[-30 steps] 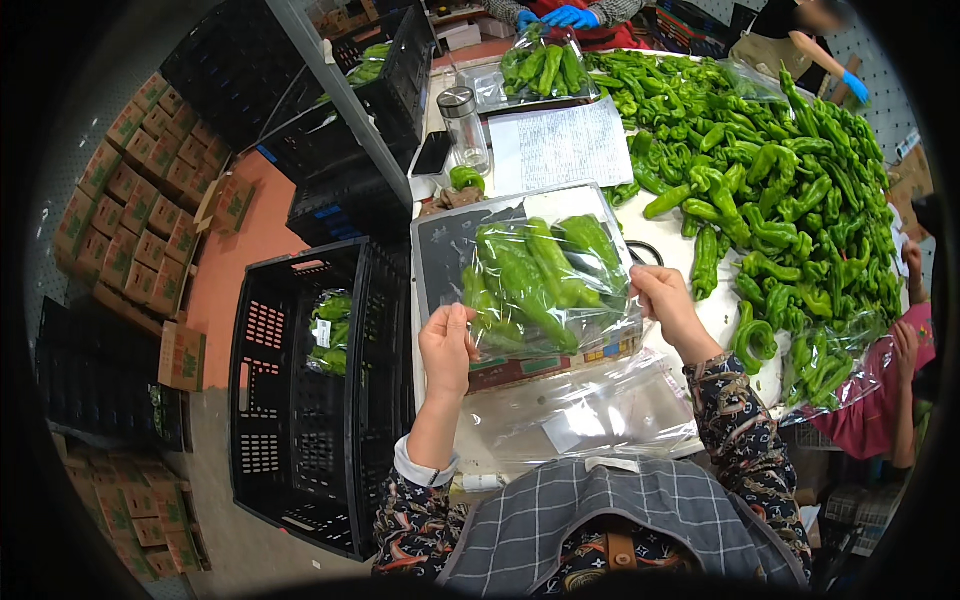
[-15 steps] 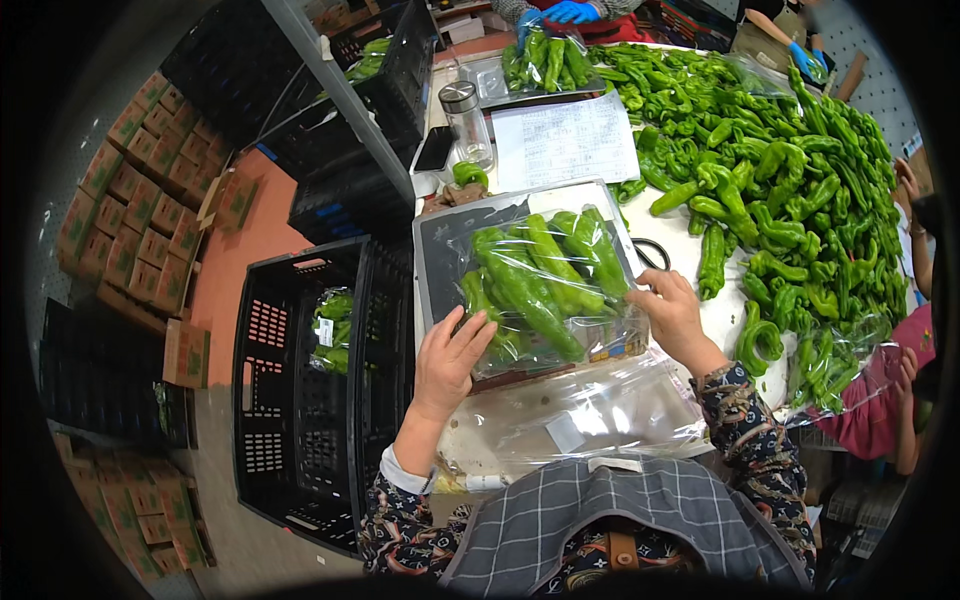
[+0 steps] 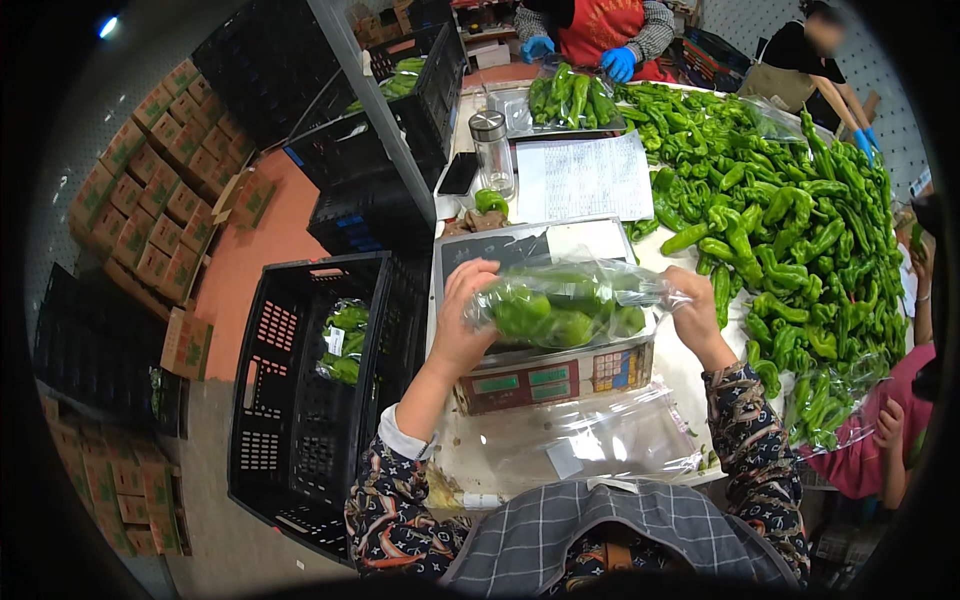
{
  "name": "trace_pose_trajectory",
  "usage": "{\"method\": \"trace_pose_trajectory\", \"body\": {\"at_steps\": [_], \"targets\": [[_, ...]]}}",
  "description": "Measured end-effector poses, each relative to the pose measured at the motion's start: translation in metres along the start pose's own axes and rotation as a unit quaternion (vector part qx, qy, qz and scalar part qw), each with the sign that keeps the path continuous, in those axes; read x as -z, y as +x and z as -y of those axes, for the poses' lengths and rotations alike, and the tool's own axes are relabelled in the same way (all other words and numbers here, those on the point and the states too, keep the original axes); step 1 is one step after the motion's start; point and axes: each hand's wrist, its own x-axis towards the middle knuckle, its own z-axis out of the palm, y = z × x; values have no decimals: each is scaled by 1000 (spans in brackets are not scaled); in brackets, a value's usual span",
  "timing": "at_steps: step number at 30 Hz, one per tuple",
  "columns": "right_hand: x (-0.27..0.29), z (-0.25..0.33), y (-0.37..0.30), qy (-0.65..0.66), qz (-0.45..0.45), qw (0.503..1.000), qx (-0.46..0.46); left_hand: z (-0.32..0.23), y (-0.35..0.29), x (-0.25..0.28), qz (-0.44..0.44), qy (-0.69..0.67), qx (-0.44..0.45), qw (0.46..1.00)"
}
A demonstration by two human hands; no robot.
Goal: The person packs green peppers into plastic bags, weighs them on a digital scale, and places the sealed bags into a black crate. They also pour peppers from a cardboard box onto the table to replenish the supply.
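Between both hands I hold a clear plastic bag of green peppers (image 3: 565,308), tilted above the weighing scale (image 3: 480,247). My left hand (image 3: 465,318) grips the bag's left end, its fingers wrapped over the film. At the other end, my right hand (image 3: 697,312) is closed on the gathered plastic. Below the bag, the scale's front panel shows its lit displays and a keypad. Flat clear bags (image 3: 590,440) lie on the table in front of the scale.
A black crate (image 3: 300,400) at my left holds a packed pepper bag (image 3: 345,340). Loose green peppers (image 3: 790,220) are heaped on the right. Behind the scale are a glass bottle (image 3: 491,155), a phone (image 3: 460,173) and a written sheet (image 3: 583,180). Other people work around the table.
The pepper bag has come up off the scale and tipped, uncovering the scale's front panel. My right hand has taken hold of its end. The far person's hands have moved apart.
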Motion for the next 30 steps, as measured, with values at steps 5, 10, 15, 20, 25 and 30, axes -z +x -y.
{"method": "trace_pose_trajectory", "body": {"at_steps": [5,10,15,20,25,30], "targets": [[-6,31,-4,216,-65,954,-196,-30,-19,1,-16,-418,249,874],[18,34,-46,213,82,962,-148,-41,-48,39,-84,-445,207,867],[7,35,-47,223,89,940,-243,-55,-79,126,-276,-360,107,884],[-13,32,-64,190,147,936,-258,1,-171,223,-450,-349,170,804],[-7,34,-72,154,133,935,-290,58,-261,255,-507,-393,233,730],[11,32,-87,86,93,950,-285,103,-307,230,-563,-346,315,681]]}}
